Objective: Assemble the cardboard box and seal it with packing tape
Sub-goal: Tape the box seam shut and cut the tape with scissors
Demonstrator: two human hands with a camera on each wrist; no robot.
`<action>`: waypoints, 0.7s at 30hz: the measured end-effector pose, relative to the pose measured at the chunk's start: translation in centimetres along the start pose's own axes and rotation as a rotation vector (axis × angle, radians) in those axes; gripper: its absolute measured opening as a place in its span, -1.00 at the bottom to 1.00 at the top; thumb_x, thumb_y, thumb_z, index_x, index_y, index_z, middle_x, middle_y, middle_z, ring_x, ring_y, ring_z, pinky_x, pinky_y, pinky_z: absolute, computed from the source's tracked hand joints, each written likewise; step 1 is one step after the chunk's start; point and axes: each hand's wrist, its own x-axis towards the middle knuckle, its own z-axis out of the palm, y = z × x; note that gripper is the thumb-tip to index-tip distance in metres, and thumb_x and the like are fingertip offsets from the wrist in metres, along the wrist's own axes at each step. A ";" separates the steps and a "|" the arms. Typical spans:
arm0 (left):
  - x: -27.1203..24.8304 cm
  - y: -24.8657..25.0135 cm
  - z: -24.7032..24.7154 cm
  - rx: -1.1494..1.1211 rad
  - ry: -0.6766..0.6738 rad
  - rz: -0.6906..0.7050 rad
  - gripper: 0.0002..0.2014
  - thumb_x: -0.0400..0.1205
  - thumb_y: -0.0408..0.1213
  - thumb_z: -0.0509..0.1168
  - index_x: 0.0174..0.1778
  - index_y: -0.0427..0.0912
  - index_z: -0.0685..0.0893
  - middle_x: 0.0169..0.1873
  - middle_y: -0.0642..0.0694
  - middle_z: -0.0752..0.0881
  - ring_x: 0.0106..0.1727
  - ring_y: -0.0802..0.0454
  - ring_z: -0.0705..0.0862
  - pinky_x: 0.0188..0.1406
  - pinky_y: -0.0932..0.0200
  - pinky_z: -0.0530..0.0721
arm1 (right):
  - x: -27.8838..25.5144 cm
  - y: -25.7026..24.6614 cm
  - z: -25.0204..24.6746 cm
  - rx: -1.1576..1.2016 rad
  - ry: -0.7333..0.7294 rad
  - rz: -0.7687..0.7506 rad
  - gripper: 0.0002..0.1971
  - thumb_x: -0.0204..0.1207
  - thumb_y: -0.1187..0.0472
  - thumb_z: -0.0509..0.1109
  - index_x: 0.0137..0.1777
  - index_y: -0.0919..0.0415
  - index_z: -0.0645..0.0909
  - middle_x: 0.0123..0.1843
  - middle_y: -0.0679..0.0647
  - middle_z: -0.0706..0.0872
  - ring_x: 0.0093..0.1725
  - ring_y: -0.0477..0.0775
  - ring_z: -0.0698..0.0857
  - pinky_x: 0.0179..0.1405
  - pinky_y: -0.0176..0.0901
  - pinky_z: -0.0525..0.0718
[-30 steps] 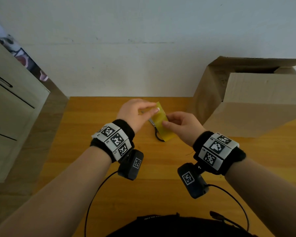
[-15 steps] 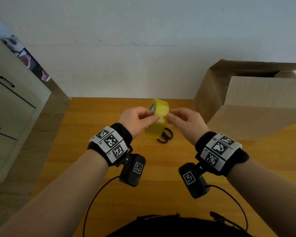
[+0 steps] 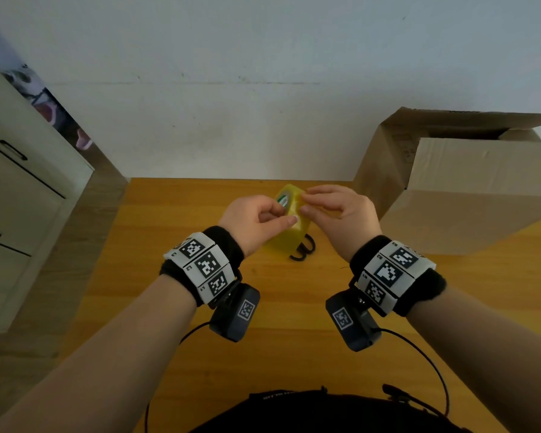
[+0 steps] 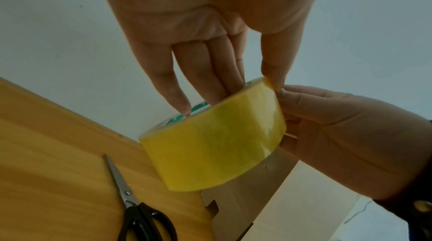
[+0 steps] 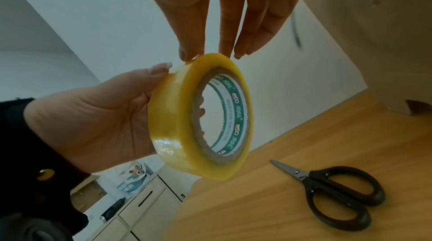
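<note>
From the head view, my left hand (image 3: 256, 218) and right hand (image 3: 341, 214) hold the tape roll (image 3: 289, 228) above the table (image 3: 294, 339), left of the cardboard box (image 3: 469, 195); scissors (image 3: 303, 250) lie beneath. At the left wrist, my fingers (image 4: 194, 71) reach through the roll's core, thumb on its rim. At the right wrist, my fingertips (image 5: 187, 54) pinch its top edge.

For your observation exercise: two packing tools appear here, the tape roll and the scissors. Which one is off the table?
The yellow tape roll: the left hand grips it in the air. The black-handled scissors lie flat on the wooden table, untouched.
</note>
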 end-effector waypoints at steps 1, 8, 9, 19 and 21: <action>0.0 0.0 0.1 -0.006 -0.001 -0.002 -0.78 0.53 -0.06 0.35 -0.03 -0.10 0.68 -0.17 0.03 0.74 -0.12 0.14 0.70 -0.13 0.28 0.66 | -0.1 0.0 0.1 0.003 0.031 -0.024 -0.86 0.44 0.16 0.47 -0.01 0.05 0.78 0.04 -0.14 0.70 0.15 -0.13 0.62 0.21 -0.19 0.58; -0.6 0.6 1.0 -0.210 -0.029 -0.062 -0.70 0.47 -0.05 0.40 0.03 -0.12 0.65 -0.15 0.02 0.76 -0.12 0.12 0.72 -0.14 0.27 0.67 | -0.7 -0.3 -0.2 -0.091 0.140 -0.139 -0.91 0.49 0.25 0.41 -0.20 0.19 0.73 -0.20 -0.08 0.67 -0.18 -0.14 0.61 -0.19 -0.46 0.57; -0.8 0.8 1.2 -0.248 -0.070 -0.077 -0.69 0.46 -0.08 0.42 0.05 -0.12 0.61 -0.15 0.00 0.76 -0.13 0.10 0.73 -0.14 0.23 0.69 | -0.6 -0.4 -0.4 -0.108 0.125 -0.108 -0.90 0.51 0.25 0.38 -0.20 0.19 0.71 -0.22 -0.08 0.66 -0.22 -0.15 0.60 -0.24 -0.46 0.55; -1.1 3.1 3.1 -0.200 -0.252 -0.078 -0.71 0.58 0.00 0.24 -0.15 -0.19 0.59 -0.48 -0.05 0.73 -0.55 0.15 0.69 -0.50 0.30 0.69 | -3.4 2.0 -3.2 -0.119 0.090 0.080 -0.88 0.61 0.20 0.26 -0.17 0.15 0.52 -0.28 0.04 0.74 -0.28 0.03 0.72 -0.23 -0.03 0.73; -0.9 3.4 4.0 -0.121 -0.283 -0.083 -0.63 0.57 0.08 0.21 -0.11 -0.21 0.61 -0.46 -0.04 0.74 -0.53 0.14 0.70 -0.46 0.27 0.69 | -4.0 2.7 -3.8 -0.121 0.092 0.138 -0.87 0.61 0.20 0.26 -0.18 0.14 0.51 -0.26 0.05 0.75 -0.24 0.05 0.73 -0.19 0.00 0.74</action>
